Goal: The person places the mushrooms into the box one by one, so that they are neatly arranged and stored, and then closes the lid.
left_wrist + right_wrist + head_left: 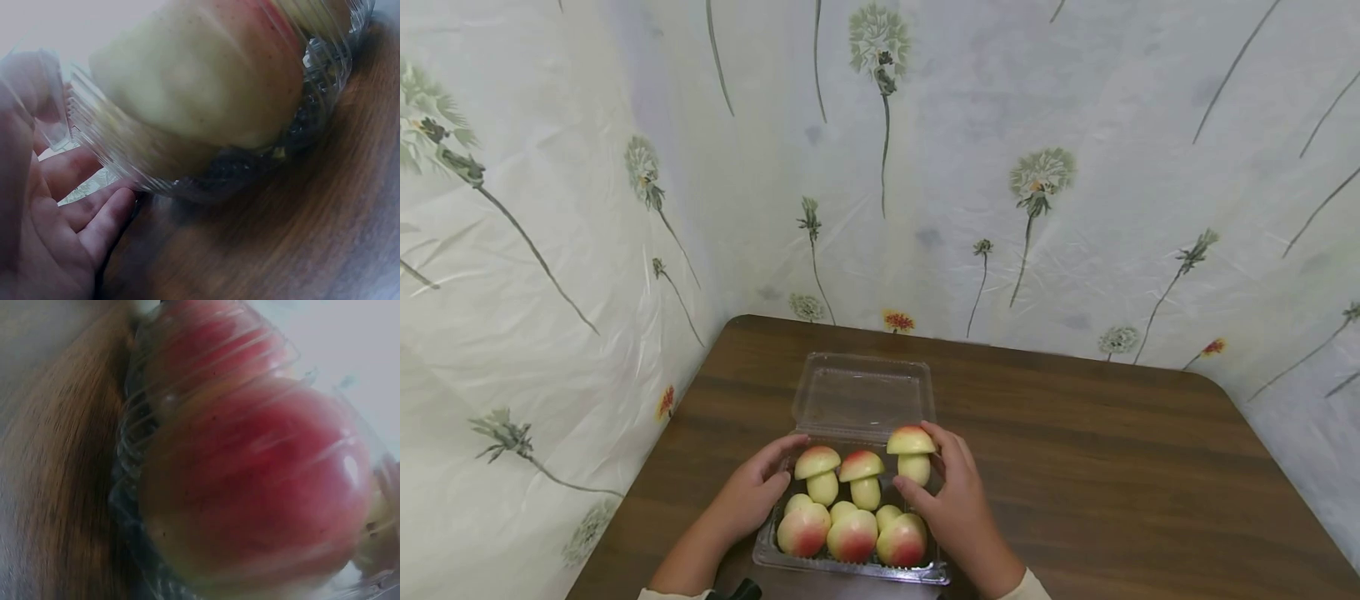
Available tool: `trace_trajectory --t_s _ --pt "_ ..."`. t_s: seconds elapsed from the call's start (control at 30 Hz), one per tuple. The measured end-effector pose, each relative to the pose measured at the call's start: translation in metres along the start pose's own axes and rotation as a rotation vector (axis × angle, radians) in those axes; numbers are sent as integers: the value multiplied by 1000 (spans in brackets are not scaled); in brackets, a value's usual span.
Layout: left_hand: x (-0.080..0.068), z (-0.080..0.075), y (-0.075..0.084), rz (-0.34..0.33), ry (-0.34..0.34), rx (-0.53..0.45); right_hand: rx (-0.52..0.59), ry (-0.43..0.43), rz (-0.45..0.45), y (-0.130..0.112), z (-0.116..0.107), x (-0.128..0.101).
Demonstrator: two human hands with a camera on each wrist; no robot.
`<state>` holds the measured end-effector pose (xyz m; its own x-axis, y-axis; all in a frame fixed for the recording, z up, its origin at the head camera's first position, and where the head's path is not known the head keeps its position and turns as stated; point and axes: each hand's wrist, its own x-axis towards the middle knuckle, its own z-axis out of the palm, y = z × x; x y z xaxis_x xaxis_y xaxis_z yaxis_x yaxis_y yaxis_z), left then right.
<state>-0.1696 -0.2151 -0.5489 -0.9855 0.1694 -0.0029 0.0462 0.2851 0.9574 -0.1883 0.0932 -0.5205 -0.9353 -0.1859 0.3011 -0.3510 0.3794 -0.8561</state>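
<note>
A clear plastic clamshell box sits on the brown table, its lid folded back flat. Inside stand three mushroom-shaped cream-and-red pieces at the back and three rounder ones in front. My left hand rests with relaxed fingers against the box's left wall; in the left wrist view the fingers lie beside the ribbed plastic. My right hand curls round the rightmost mushroom piece, thumb near its stem. The right wrist view shows a red piece through the box wall.
The wooden table stretches to the right and far side of the box. Flower-printed plastic sheeting walls in the left and back edges. A small dark object shows at the bottom near my left sleeve.
</note>
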Motion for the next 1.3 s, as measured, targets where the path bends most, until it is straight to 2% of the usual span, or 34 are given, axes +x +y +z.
trace_trajectory --t_s 0.17,0.4,0.63,1.07,1.3 --pt "0 1 1 23 -4 0 -53 -10 3 4 0 1" --pt "0 0 1 -8 9 -4 -125 -12 -16 7 0 2" --pt "-1 1 0 -6 20 6 -203 -12 -25 7 1 4" --pt "-1 2 -1 -26 13 -11 -235 -25 30 6 0 1" --pt "-1 3 0 -32 22 1 -244 -38 15 8 0 1"
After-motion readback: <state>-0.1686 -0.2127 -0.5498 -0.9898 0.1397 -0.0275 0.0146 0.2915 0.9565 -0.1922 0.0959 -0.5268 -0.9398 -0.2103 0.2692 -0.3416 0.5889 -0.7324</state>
